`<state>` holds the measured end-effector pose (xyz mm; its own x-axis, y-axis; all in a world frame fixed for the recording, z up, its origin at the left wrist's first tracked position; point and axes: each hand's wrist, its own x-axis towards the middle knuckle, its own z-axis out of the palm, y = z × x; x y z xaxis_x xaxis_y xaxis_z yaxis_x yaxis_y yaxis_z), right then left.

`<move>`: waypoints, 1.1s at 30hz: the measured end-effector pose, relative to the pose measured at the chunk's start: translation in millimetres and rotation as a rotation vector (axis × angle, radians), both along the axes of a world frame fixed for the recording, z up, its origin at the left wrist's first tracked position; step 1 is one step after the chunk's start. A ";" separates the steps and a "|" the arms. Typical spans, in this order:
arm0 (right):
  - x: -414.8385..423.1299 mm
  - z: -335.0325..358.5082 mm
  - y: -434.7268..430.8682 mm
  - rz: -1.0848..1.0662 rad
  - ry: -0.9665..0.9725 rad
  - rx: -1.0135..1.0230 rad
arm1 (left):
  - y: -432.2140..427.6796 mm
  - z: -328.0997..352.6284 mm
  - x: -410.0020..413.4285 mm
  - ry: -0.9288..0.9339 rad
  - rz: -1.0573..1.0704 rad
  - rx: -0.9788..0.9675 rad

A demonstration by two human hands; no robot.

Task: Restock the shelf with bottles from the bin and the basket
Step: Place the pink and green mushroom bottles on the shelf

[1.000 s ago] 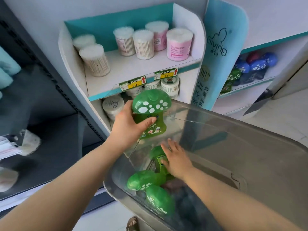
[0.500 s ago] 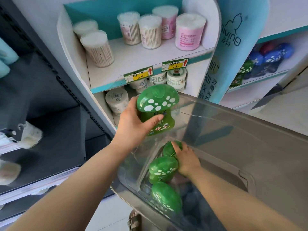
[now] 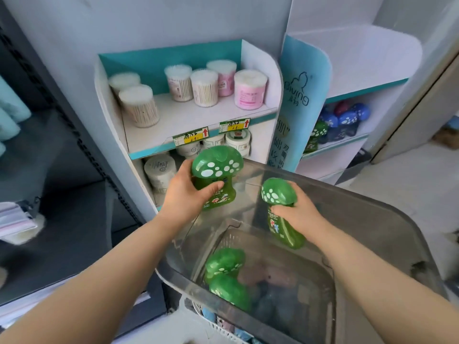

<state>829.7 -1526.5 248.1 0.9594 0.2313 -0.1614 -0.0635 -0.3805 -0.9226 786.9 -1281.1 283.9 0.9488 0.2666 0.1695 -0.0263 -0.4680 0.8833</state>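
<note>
green bottles (image 3: 216,178): left hand (image 3: 185,198), right hand (image 3: 301,214), seemingly above bin rim (image 3: 347,192)

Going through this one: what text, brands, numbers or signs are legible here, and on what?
"Biving" (first letter unsure): teal side panel.
Chinese characters lower on that panel: too blurred to read.
Price tags on the shelf edge: red arrows, handwritten figures unreadable.
Labels on the upright bottle, the tilted bottle and the cotton swab tubs: too small to read.
</note>
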 end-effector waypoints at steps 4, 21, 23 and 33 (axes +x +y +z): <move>-11.1 61.0 7.3 0.084 0.058 0.294 | 6.9 28.3 -15.4 -0.052 0.019 -0.054; -116.5 169.7 197.8 0.458 -0.194 0.503 | 160.6 104.7 -189.0 -0.168 0.213 -0.336; -138.6 170.5 241.4 0.508 -0.188 0.503 | 197.6 104.5 -226.7 -0.173 0.264 -0.344; -263.2 172.7 435.4 0.699 -0.250 0.485 | 377.7 105.5 -389.0 -0.171 0.480 -0.251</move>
